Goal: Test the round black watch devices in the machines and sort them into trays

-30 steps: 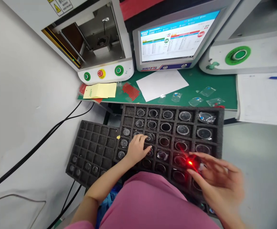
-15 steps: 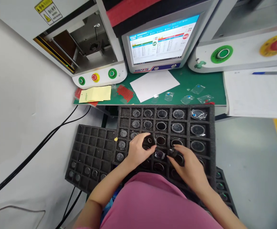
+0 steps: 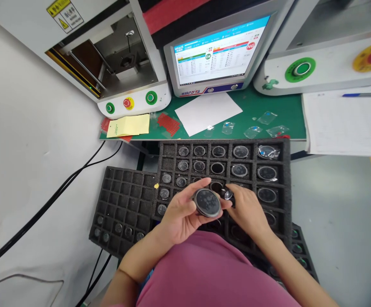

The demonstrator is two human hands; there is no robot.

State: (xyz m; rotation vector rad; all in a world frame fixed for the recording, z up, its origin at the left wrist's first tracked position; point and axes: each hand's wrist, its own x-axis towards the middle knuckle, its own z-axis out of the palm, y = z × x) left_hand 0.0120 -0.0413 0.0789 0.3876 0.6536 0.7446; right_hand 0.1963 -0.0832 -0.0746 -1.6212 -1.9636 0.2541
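My left hand is closed around the edge of a round, watch-like disc with a dark smudged face and a metal rim, its face turned up towards me. Just right of it, my right hand pinches a small dark, shiny piece; its exact kind is hard to make out. Both hands are over a black foam tray, whose square pockets hold rows of similar round discs, such as one disc in the second row. The hands hide several pockets.
A second foam tray with fewer discs lies to the left, and another tray shows at the lower right. Beyond is a green bench with white paper, clear film pieces, a monitor and machines.
My left hand has raised a disc off the tray and turned it, so its dark face now shows. The right hand has moved left and up, closer to it, with its fingers drawn together.
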